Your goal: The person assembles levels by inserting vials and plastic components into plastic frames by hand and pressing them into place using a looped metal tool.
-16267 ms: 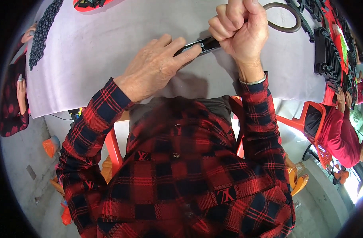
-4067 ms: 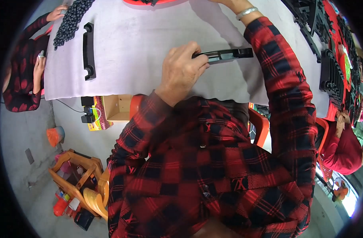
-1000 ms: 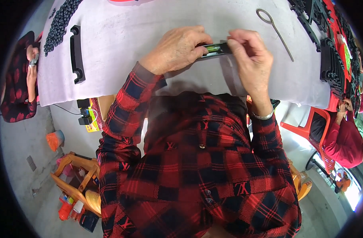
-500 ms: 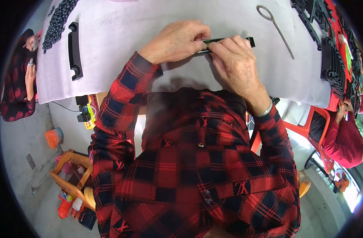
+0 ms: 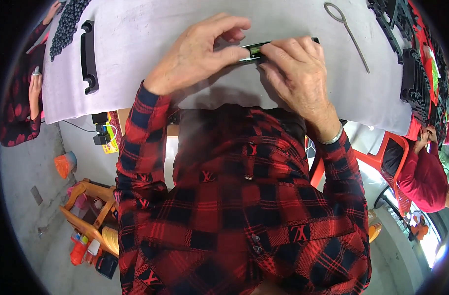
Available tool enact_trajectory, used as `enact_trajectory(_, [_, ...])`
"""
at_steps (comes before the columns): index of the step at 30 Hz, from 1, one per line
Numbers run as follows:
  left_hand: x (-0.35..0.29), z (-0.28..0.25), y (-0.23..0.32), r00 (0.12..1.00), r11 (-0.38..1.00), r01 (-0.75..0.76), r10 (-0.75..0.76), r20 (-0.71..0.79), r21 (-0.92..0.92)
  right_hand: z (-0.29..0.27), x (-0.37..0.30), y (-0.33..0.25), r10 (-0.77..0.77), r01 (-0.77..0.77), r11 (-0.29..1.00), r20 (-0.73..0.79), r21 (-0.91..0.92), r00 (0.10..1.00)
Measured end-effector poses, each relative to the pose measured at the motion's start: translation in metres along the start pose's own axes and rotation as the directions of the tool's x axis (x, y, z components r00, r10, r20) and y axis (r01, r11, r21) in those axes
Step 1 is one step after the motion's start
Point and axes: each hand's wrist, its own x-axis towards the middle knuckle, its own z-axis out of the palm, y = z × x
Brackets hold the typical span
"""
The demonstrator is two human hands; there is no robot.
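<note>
In front of me lies a long black plastic piece (image 5: 255,51) with a shiny, partly greenish hollow, set crosswise on the table. My right hand (image 5: 300,71) is closed over its right part, fingers curled along the far edge and thumb on the near side. My left hand (image 5: 200,51) is by its left end: the thumb tip rests at or just over the piece, while the other fingers are raised and spread apart from the thumb. Whether anything small lies under that thumb is hidden. A similar black bar with notched ends (image 5: 88,58) lies farther left.
Dark round beads (image 5: 70,27) are heaped at the table's far left. A metal rod with a looped end (image 5: 349,37) lies to the right. Stacked black parts (image 5: 413,78) line the right edge. A person's hand (image 5: 35,84) shows at left, another person's red sleeve (image 5: 421,182) at right.
My left hand has moved a little left, its fingers lifting and spreading away from the black piece. My right hand keeps its hold.
</note>
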Motion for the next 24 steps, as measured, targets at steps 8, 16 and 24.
enact_trajectory(8, [-0.018, 0.019, -0.001, 0.991, 0.941, -0.036, 0.078, -0.112, 0.337, 0.009, 0.008, -0.002, -0.042, 0.041, 0.999, 0.084, 0.016, 0.996])
enact_trajectory(16, [-0.019, 0.02, -0.002, 0.992, 0.955, -0.033, 0.069, -0.11, 0.295, 0.007, 0.006, 0.004, -0.015, -0.002, 0.992, 0.135, 0.124, 0.991])
enact_trajectory(24, [-0.007, 0.006, -0.002, 0.994, 0.947, -0.066, 0.091, -0.067, 0.314, -0.018, 0.002, 0.026, 0.3, -0.199, 0.909, -0.242, 0.366, 0.923])
